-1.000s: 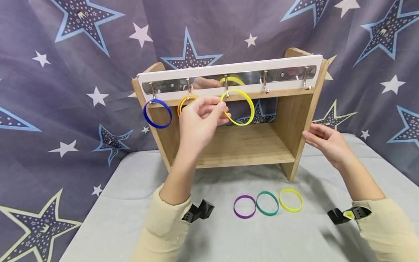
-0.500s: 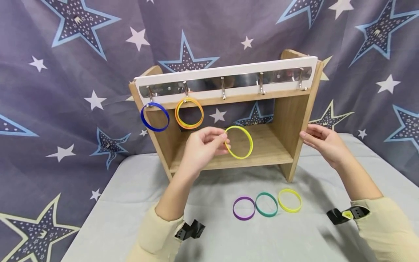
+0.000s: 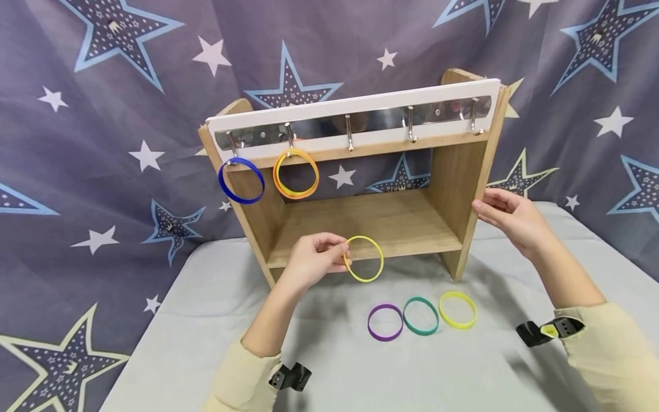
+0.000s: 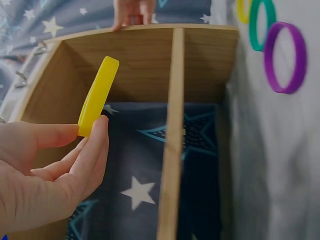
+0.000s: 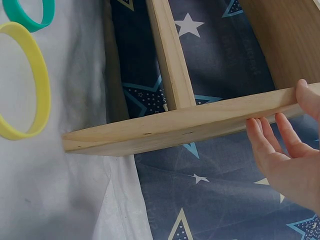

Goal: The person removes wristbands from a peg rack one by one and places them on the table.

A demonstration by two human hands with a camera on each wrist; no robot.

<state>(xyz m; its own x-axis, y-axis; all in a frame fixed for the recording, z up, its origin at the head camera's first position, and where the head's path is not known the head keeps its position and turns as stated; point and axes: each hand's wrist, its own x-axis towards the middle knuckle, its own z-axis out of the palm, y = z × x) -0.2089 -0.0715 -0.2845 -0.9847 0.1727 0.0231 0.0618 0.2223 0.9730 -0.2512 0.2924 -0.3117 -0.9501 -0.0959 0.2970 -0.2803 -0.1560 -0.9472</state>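
the left hand (image 3: 315, 260) grasps a yellow band (image 4: 98, 95), pinching one edge between thumb and fingertips; the band is held up off the table (image 3: 391, 377), in front of the shelf (image 3: 368, 220), near its lower front edge. the right hand (image 3: 515, 220) grasps nothing: its fingers are loosely extended, fingertips touching the outer face of the shelf's right side, thumb against the front edge. on the table before the shelf lie three bands in a row, a purple band (image 4: 301, 57), a green band (image 5: 48, 12) just right of it and a second yellow band (image 5: 44, 85) at the right end. along the shelf's top runs a white rail (image 3: 360, 103) with five hooks. a blue band (image 3: 246, 201) hangs from the leftmost, and an orange-and-yellow pair (image 3: 296, 197) from the next. a starry curtain (image 3: 334, 63) hangs behind.
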